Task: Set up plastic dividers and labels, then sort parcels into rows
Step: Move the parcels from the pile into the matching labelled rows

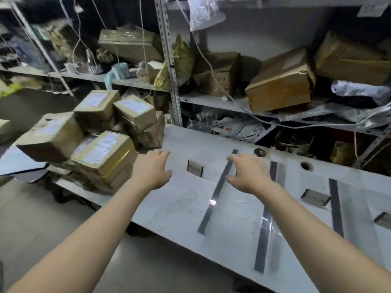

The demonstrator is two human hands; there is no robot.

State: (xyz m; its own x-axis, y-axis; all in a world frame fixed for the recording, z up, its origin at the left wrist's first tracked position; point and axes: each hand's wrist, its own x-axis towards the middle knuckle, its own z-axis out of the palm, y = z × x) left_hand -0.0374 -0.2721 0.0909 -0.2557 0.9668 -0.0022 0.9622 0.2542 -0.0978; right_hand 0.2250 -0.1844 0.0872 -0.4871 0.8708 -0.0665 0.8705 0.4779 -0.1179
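A white table [177,208] carries three clear plastic dividers with dark edges: one [213,199] in the middle, a second [264,225] and a third [336,208] further right. Small label holders lie between them, one [195,168] on the left and one [315,197] on the right. A pile of taped brown parcels [101,144] sits at the table's left end. My left hand [151,170] hovers open between the pile and the left label. My right hand [247,172] is open over the top of the middle divider; whether it touches is unclear.
Metal shelving [169,60] behind the table holds cardboard boxes [279,81], bags and hanging cords. A round metal object [259,152] and a cable hole [306,166] lie at the table's far edge. Another label holder [384,219] is at the right. Grey floor [42,218] lies to the left.
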